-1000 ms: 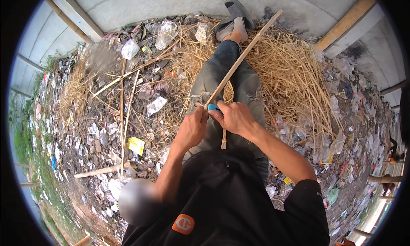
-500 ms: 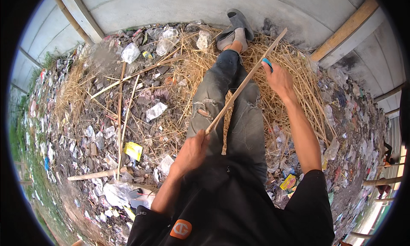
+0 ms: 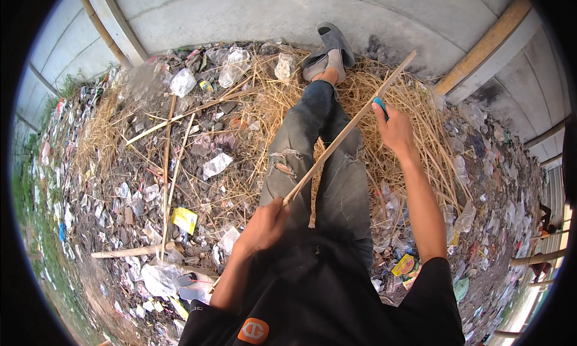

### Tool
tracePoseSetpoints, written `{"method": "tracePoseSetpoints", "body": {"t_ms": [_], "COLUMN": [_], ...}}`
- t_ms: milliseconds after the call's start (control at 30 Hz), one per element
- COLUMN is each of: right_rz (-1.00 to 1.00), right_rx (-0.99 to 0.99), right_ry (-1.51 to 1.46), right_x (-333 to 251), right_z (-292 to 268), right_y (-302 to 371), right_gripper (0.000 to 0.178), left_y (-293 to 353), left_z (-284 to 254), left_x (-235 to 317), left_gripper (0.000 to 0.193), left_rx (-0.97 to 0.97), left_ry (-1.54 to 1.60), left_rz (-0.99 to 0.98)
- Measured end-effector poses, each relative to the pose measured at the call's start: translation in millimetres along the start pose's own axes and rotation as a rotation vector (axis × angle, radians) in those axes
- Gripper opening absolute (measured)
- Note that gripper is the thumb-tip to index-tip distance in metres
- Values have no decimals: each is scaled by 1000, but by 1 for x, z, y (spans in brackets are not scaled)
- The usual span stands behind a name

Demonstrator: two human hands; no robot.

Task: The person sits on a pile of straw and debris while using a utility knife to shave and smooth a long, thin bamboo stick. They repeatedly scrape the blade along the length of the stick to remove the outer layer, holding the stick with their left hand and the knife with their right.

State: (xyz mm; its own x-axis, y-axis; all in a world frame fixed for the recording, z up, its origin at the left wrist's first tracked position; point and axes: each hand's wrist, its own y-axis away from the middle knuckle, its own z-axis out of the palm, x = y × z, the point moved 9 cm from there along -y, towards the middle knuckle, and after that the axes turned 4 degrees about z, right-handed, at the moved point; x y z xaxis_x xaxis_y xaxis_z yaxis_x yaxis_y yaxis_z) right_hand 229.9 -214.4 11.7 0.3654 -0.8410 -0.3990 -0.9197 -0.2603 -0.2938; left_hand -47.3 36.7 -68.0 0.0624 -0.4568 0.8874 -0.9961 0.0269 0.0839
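Note:
A long, flat bamboo strip slants across my outstretched legs, its far end up and to the right near the wall. My left hand is closed around the strip's near end, just above my lap. In my right hand is a small tool with a blue handle, gripped with the thumb along it and pressed against the strip's upper part. The tool's blade, if it has one, cannot be made out.
Thin shavings heap around my legs and sandals. A grey panel wall stands beyond my feet. Bamboo lengths and a thicker bamboo piece lie among plastic litter at left. A yellow packet rests nearby.
My right hand and the blue-handled tool have slid a little toward me along the strip. My left hand, still gripping the near end, has shifted slightly closer. The view has tilted a bit.

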Motion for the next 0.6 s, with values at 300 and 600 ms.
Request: {"method": "tracePoseSetpoints", "body": {"t_ms": [300,600], "right_rz": [-6,-48], "right_rx": [-80,-71], "right_ry": [20,-6], "right_x": [9,7], "right_z": [9,18], "right_y": [8,19], "right_gripper": [61,58], "left_y": [4,9], "left_z": [-1,-2], "left_x": [-14,-23], "left_gripper": [28,30], "left_rx": [-19,-29], "left_ry": [-36,-74], "left_rz": [-38,-75]}}
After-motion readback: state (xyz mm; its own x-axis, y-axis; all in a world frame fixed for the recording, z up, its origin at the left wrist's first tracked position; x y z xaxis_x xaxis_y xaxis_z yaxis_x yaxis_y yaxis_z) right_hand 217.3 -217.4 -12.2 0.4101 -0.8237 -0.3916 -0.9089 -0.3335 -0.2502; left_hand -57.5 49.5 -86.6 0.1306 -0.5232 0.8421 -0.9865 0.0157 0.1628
